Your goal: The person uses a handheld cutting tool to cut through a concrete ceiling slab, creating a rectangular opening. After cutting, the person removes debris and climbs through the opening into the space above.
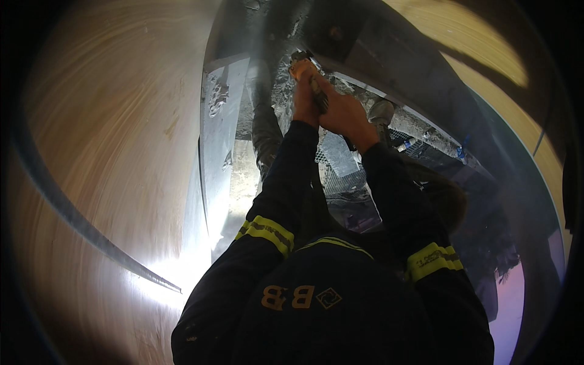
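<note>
Both the bare left hand (305,100) and bare right hand (348,117) grasp one dark, elongated handheld tool (319,97) near a long dark panel's (395,70) pale edge, with a light-grey flat board (214,137) standing apart leftward.

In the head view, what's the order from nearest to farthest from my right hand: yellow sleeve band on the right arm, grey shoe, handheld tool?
From your right hand:
1. Handheld tool: against the hand, on its left.
2. Grey shoe: just to the right.
3. Yellow sleeve band: lower right.
</note>
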Demonstrator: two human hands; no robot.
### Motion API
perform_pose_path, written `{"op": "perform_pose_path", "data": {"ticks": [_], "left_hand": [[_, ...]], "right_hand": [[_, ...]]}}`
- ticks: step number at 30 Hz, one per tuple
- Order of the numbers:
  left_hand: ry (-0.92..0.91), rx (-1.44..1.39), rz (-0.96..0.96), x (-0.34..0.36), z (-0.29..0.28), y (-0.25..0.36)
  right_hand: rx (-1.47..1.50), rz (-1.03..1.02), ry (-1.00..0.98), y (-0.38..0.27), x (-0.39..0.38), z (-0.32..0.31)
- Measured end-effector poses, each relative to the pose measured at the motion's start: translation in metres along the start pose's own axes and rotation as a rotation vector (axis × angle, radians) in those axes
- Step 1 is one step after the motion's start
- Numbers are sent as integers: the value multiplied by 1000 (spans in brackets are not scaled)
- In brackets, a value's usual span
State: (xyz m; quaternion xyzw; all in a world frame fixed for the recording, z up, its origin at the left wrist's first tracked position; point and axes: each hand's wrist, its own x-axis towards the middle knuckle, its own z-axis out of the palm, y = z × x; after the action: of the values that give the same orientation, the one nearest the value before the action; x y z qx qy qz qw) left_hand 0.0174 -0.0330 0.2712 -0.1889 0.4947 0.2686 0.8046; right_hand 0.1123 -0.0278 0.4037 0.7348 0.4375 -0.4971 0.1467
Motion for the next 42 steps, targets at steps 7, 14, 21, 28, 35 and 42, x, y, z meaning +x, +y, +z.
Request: {"op": "perform_pose_path", "data": {"ticks": [7,14,21,28,35,42], "left_hand": [[-20,-9,-2,-3,3,-3],[-23,-36,16,13,-4,-1],[-97,-61,-33,37,-22,1],[16,71,37,28,-24,7],[-10,83,105,9,-24,28],[28,102,168,2,-38,20]], "right_hand": [[-1,4,17,7,4,6],[-31,17,-27,3,18,3],[-42,0,-16,5,34,12],[62,-28,5,18,36,29],[64,-95,17,4,23,22],[126,-47,-42,-8,6,28]]}}
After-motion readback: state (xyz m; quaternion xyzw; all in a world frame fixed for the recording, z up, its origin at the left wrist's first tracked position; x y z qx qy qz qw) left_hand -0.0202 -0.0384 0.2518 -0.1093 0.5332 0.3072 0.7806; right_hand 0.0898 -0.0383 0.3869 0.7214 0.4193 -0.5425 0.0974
